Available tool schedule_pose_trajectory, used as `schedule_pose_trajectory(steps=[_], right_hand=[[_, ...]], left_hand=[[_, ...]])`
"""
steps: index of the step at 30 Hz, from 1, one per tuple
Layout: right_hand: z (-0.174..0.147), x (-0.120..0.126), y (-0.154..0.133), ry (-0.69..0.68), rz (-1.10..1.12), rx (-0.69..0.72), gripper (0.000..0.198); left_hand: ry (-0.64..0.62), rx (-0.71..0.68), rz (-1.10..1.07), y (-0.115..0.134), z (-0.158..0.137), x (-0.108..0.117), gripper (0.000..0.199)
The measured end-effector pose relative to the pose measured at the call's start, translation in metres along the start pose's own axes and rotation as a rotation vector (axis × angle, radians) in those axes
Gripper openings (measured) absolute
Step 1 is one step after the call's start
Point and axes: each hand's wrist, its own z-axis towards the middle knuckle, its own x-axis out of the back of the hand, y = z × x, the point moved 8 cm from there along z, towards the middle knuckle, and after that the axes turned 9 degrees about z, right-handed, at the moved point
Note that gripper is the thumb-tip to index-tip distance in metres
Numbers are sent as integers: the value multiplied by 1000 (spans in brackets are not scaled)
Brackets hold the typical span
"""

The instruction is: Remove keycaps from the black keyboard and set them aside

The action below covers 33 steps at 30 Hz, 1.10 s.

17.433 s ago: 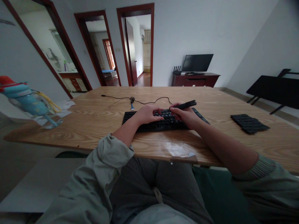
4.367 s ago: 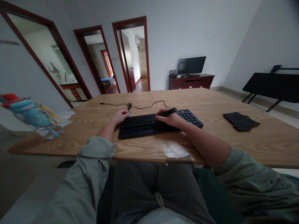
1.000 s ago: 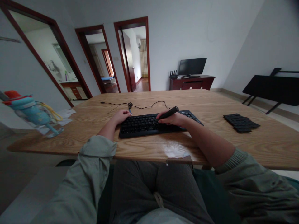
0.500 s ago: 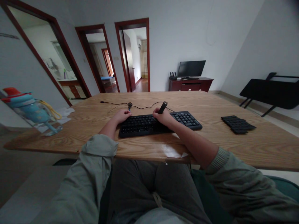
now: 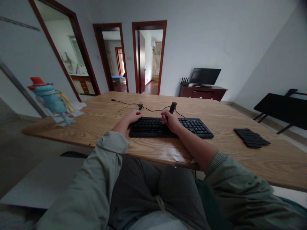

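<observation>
A black keyboard (image 5: 199, 127) lies flat near the front edge of the wooden table. At its far left corner is my left hand (image 5: 134, 116), with the fingers closed on the rim. My right hand (image 5: 170, 121) is over the middle keys, wrapped round a black brush-like tool (image 5: 173, 107). The tool's handle sticks up above the fist; its lower end is hidden by the hand. Behind the keyboard runs a thin black cable (image 5: 153, 110) with a small tangle, and something blue shows close to my left fingertips.
A blue water bottle with a red lid (image 5: 54, 99) stands at the table's left end, beside some papers (image 5: 78, 110). To the right lies a stack of black flat pieces (image 5: 251, 138). The table's front edge (image 5: 153, 158) is close to my lap.
The view has swung left, so everything sits further right. The black tool stands more upright in my right hand, which has turned a little. My left hand stays at the keyboard's corner.
</observation>
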Motion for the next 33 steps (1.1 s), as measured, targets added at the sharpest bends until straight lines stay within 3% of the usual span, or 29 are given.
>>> schedule_pose_trajectory(steps=[9,16,23,29,33], right_hand=[[8,-3,7,51,-62,-16,26],[9,-2,4,145,-333,91,23],[15,-6,-1,124,-508,179,24],[12,-25,-8,67,-697,226,25],[9,-25,-7,35,-620,157,26]], left_hand=[[12,-11,-15,-3,2,-1,28],[17,-14,-11,1,0,0,25],[1,-18,-8,6,-3,1,28],[-13,-14,-1,10,-5,2,26],[-10,-19,8,12,-7,4,27]])
